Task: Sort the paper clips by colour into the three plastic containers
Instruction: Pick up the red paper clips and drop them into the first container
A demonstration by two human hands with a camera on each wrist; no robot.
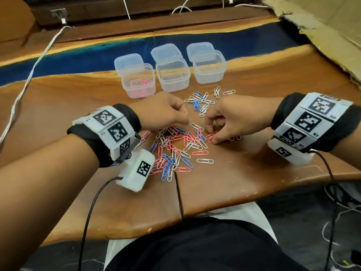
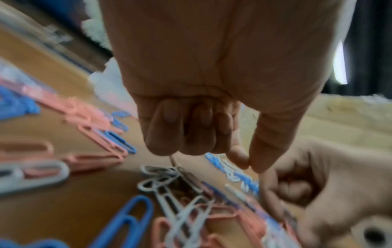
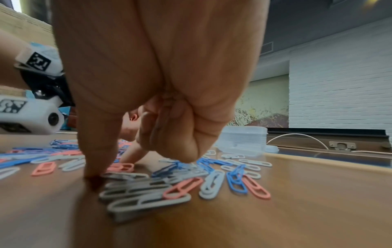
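Red, blue and white paper clips (image 1: 175, 145) are seen scattered on the worktop (image 1: 244, 192) before three plastic containers (image 1: 172, 76). A clip is pinched by the curled left hand (image 1: 162, 112); the right hand (image 1: 232, 118) is curled over red clips, its grip unclear.

Head cam looks steeply down over table (image 1: 254, 182); wrist cams sit low, v. close behind fingers. All share paper clips (image 1: 175, 147).

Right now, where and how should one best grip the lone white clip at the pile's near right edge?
Judging by its pose, pinch the white clip across its long sides, from above. It lies flat on the table, apart from the others, so nothing blocks the fingertips.
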